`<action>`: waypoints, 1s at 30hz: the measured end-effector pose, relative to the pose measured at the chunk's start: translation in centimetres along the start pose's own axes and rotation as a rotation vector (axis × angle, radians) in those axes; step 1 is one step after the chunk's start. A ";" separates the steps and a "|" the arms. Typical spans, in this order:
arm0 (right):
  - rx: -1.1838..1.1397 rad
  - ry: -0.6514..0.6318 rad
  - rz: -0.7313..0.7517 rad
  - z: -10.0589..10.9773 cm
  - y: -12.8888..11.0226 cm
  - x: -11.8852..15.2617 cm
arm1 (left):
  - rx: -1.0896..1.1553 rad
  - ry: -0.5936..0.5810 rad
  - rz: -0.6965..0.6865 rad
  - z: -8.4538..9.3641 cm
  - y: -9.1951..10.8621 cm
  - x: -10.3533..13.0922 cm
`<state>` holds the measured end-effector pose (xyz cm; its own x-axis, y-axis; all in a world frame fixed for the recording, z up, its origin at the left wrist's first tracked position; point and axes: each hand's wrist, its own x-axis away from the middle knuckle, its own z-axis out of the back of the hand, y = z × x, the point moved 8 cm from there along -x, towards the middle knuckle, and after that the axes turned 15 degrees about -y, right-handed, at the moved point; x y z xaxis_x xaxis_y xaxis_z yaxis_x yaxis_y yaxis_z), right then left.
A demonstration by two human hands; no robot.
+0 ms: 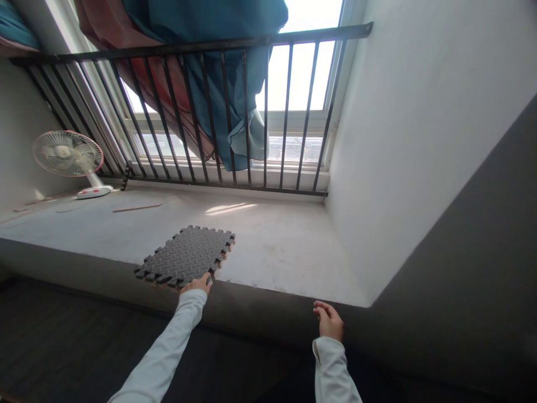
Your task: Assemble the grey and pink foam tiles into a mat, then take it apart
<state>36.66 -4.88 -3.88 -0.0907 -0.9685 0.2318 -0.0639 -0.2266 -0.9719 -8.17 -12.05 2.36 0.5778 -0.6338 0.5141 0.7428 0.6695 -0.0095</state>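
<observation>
My left hand point(198, 284) grips the near corner of a grey interlocking foam mat tile point(191, 254) with a ridged top and toothed edges. A reddish colour shows under its rim, and I cannot tell whether it is one tile or a stack. The tile is over the pale window ledge point(285, 246), its near-left corner jutting past the front edge. Well to the right, by the ledge's front edge, my right hand point(329, 321) holds nothing; its fingers are loosely bent and slightly apart, pointing left.
A white desk fan point(69, 154) with a pink rim stands at the ledge's left end. A thin brown strip point(137, 207) lies near it. Black railing point(235, 117) runs along the window, with blue and pink curtains point(193, 89) hanging behind. A white wall point(403, 123) bounds the right.
</observation>
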 end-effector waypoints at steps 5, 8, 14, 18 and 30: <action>0.045 -0.014 -0.024 -0.1 0.4 -0.3 | 0.011 -0.027 0.005 0.5 1.0 -0.4; 0.053 -0.021 -0.034 0.0 0.5 -0.4 | -0.015 -0.071 -0.021 0.1 0.9 -0.6; 0.036 -0.022 -0.014 -0.3 0.1 -0.4 | -0.027 0.002 -0.028 -0.2 -0.6 0.5; 0.015 -0.034 -0.021 -0.6 0.2 -0.4 | -0.004 0.046 -0.040 0.1 -0.8 1.7; -0.019 -0.008 -0.026 -0.7 -0.4 0.1 | 0.076 0.292 -0.194 0.9 4.9 7.1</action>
<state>35.99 -4.78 -3.44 -0.0808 -0.9631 0.2568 -0.0852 -0.2500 -0.9645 -0.74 -12.98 6.71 0.5090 -0.8286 0.2332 0.8273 0.5457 0.1336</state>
